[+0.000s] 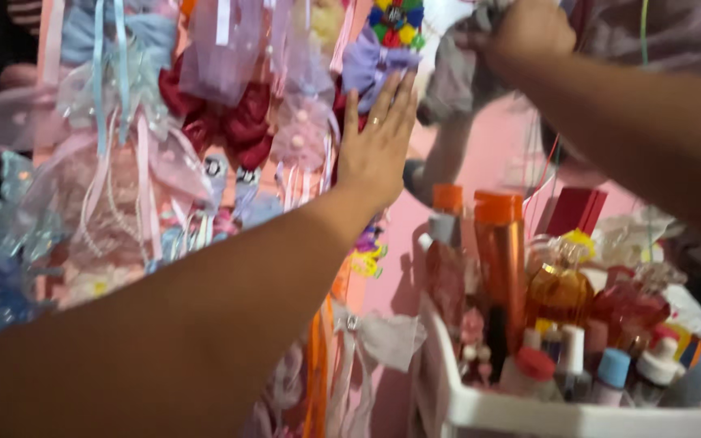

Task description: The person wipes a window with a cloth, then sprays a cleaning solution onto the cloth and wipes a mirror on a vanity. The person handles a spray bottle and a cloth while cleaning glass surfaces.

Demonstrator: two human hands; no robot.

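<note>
My left hand [376,144] is flat, fingers together and stretched upward, pressing against a hanging display of hair bows [204,113] in red, lilac, pink and pale blue. A ring shows on one finger. My right hand [525,32] is raised at the top of the view, fingers closed around a grey-lilac fabric bow [456,73] that hangs below it. A multicoloured flower-shaped clip [397,20] sits just left of that hand.
A white tray [529,414] at lower right holds orange bottles [501,259], amber and red perfume flasks [557,292] and several small capped bottles. A pink wall lies behind. Ribbons and a white bow [383,337] hang below the display.
</note>
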